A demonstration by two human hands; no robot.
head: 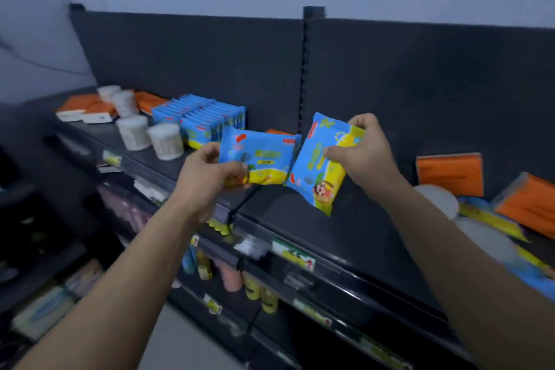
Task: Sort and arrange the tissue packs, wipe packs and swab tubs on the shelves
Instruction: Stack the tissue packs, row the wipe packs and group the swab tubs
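Single head-worn wide-angle view, set close in, frame tilted, facing forward and slightly down onto the top shelf (360,234); left hand (207,173) and right hand (365,153) sit mid-frame.

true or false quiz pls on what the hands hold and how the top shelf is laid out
1. The left hand grips a first wipe pack, the right hand a second wipe pack. True.
2. The swab tubs stand right of the row of blue packs. False: they stand to its left.
3. Orange packs lie towards both ends of the shelf. True.
4. The row of blue packs lies flat in a stack. False: they stand on edge.
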